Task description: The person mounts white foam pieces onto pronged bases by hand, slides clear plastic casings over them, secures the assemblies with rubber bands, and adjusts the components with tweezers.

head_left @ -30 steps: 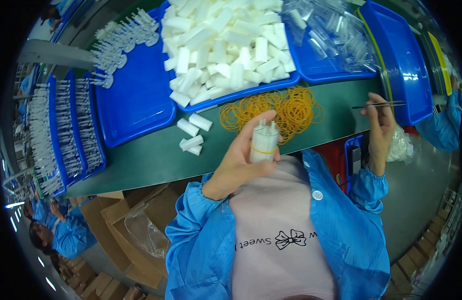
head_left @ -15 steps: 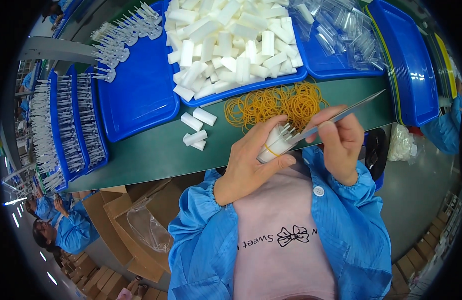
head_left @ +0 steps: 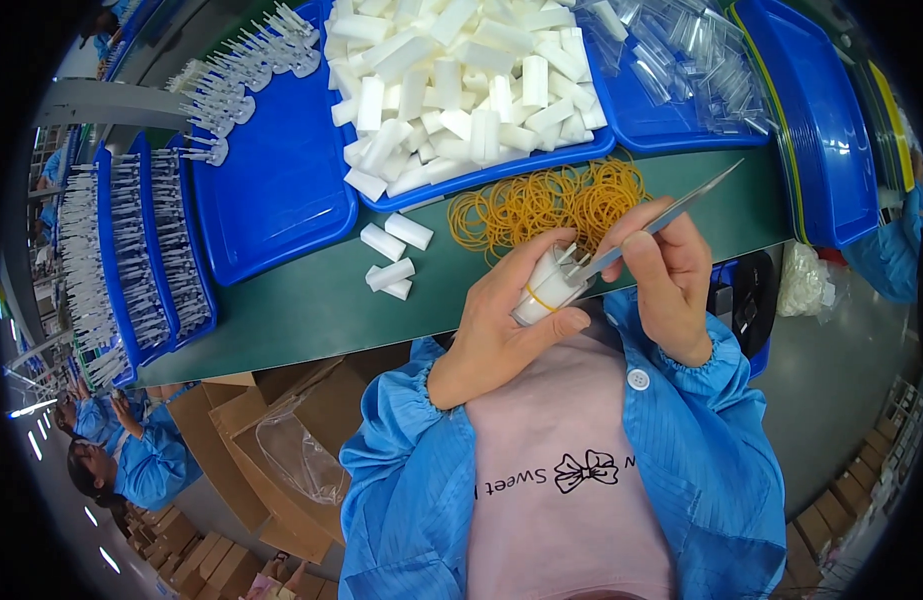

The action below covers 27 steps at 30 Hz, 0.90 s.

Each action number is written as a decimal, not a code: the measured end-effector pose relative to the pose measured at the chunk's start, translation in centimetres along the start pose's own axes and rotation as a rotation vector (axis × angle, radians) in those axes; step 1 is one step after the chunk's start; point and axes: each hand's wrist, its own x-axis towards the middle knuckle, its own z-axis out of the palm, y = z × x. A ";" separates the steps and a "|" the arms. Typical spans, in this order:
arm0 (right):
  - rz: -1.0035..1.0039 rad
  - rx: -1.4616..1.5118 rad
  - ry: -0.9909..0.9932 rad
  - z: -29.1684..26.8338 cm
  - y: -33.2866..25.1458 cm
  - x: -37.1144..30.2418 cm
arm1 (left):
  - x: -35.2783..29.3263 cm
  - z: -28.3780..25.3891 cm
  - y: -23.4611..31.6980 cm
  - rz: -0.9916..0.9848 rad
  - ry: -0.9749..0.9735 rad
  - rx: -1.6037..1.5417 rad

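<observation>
While your left hand (head_left: 496,335) clasps one clear cup (head_left: 548,290) and your right hand (head_left: 666,275) pinches one metal tool (head_left: 683,205), best keep both steady near the white prongs (head_left: 569,252).

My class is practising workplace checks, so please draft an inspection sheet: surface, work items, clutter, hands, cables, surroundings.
Surface: green tabletop
Work items: clear container, tilted, ringed by a rubber band; tweezers
Clutter: loose white blocks; heaped orange bands
Hands: left hand grips the container; right hand holds the tweezers, contact unclear
Cables: nothing seen
Surroundings: blue trays, open cardboard box, co-worker's blue sleeve
</observation>
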 end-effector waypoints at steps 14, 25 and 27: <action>-0.044 0.056 0.036 -0.8 0.7 0.8 | -0.1 0.6 -0.2 -0.209 -0.043 -0.380; -0.147 -0.206 -0.061 -0.4 0.8 0.3 | -0.1 0.9 -1.2 -0.132 0.013 -0.222; -0.383 -0.394 -0.059 -0.4 1.3 0.2 | -0.1 1.0 -1.2 -0.161 0.018 -0.276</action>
